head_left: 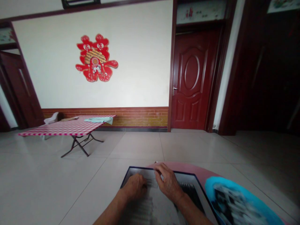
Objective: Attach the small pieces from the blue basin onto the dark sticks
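Note:
A shallow box (197, 181) with a dark blue rim and pale inner walls lies in front of me at the bottom of the head view. My left hand (135, 187) reaches inside its far left part, fingers curled downward and fingertips hidden. My right hand (167, 181) is at the middle of the far rim, its fingers bent and closed. What either hand holds, if anything, cannot be made out. Inside the box are a greyish-white layer (161, 207) and, at the right, a dark piece (189, 190) with a row of pale teeth-like marks.
The box rests on a pink round surface (187, 167). At its right stands a bright blue basin (213, 182) holding blurred black and white items. Farther left is a folding table (63, 127) with a checked cover and a light green cloth (99, 120). A red door (192, 78) stands behind.

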Demonstrator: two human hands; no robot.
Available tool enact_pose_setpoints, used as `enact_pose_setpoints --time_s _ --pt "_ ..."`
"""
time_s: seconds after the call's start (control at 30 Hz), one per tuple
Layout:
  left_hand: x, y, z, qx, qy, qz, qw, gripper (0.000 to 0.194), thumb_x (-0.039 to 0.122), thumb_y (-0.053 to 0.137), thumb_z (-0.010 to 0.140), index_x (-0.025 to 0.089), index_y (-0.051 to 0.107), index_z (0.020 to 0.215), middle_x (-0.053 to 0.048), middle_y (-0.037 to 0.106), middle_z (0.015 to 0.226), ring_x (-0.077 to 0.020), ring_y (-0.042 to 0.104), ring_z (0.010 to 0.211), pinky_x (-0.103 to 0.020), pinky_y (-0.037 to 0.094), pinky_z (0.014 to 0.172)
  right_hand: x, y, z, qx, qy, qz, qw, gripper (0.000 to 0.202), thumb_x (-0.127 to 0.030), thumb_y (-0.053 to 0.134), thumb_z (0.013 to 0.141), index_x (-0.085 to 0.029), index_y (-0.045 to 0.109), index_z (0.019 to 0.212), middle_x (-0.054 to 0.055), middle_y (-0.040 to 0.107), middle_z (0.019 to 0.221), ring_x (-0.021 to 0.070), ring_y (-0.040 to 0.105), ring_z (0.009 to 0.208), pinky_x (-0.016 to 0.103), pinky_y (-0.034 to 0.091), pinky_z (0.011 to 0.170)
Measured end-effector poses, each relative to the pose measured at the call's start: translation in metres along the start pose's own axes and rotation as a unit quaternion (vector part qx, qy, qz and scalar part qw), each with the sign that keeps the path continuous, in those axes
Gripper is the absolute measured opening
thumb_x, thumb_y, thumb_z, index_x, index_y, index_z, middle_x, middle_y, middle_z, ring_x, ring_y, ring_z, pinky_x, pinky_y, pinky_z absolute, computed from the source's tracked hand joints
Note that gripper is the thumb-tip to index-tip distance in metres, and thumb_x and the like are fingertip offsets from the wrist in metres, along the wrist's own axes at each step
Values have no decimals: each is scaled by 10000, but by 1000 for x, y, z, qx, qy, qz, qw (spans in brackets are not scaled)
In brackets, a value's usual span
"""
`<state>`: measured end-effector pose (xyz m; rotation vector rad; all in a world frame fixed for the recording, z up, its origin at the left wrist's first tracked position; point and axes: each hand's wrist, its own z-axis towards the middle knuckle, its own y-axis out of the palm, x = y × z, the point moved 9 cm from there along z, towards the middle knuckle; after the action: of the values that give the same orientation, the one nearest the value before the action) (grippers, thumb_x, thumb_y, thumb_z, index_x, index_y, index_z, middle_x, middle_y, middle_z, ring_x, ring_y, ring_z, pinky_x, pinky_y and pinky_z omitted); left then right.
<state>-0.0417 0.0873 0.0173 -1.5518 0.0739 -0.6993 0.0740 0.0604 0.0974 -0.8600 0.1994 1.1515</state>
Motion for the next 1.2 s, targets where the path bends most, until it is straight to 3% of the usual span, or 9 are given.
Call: enact_pose_setpoints --time_s 0.13,0.4,0.47,0.53,0.6,0.67,0.87,1.03,1.2 --pt "11 2 -6 -53 38 30 997 264 127 510 633 198 726 768 -37 707 731 -213 629 725 -274 458 696 15 -14 2 23 14 -19 999 184 -190 431 831 -223 604 884 50 608 813 181 565 788 291 431 727" --pt "21 4 -8 -100 65 55 991 293 131 519 641 214 733 824 -5 722 752 -173 658 689 -212 492 634 55 -71 4 147 83 -62 984 195 -256 450 813 -168 604 896 62 657 860 168 601 808 252 452 719" --pt "23 5 -7 -102 59 71 990 297 117 523 634 201 735 824 -27 723 767 -195 662 705 -235 502 651 59 -63 4 101 115 -68 986 211 -257 441 807 -165 620 870 47 673 789 157 613 732 236 454 665" --pt "26 5 -7 -101 56 83 990 300 105 525 628 199 735 819 -39 723 772 -212 664 717 -258 508 667 60 -39 2 -19 136 -97 986 218 -226 436 792 -176 647 811 24 681 717 141 614 663 216 442 617" --pt "29 5 -7 -99 56 95 989 302 99 520 630 195 735 819 -51 722 777 -227 664 731 -279 512 678 63 -11 -9 -156 150 -157 964 216 -163 459 747 -191 673 733 11 695 703 131 625 664 198 429 619" --pt "31 5 -8 -98 59 103 988 299 98 512 636 181 734 819 -66 720 774 -238 665 729 -294 515 676 70 6 -22 -233 171 -219 932 216 -95 488 680 -185 685 674 33 710 728 147 642 711 202 425 644" --pt "33 4 -10 -91 68 108 988 291 117 501 649 160 727 827 -87 717 791 -247 664 747 -305 515 678 92 8 -40 -222 245 -327 885 206 -86 492 695 -102 678 783 186 687 857 265 640 827 303 428 667" --pt "34 8 -7 -79 70 114 988 285 149 500 660 150 721 839 -102 713 794 -264 660 744 -329 517 666 96 13 -43 -217 255 -362 870 189 -148 506 740 -122 658 850 167 669 921 259 620 890 301 424 704" --pt "34 14 -5 -76 83 107 988 271 173 524 666 184 716 857 -71 716 811 -236 658 758 -300 509 696 98 16 -45 -208 272 -377 860 225 -107 467 757 -95 649 887 185 666 919 262 623 894 309 430 714"
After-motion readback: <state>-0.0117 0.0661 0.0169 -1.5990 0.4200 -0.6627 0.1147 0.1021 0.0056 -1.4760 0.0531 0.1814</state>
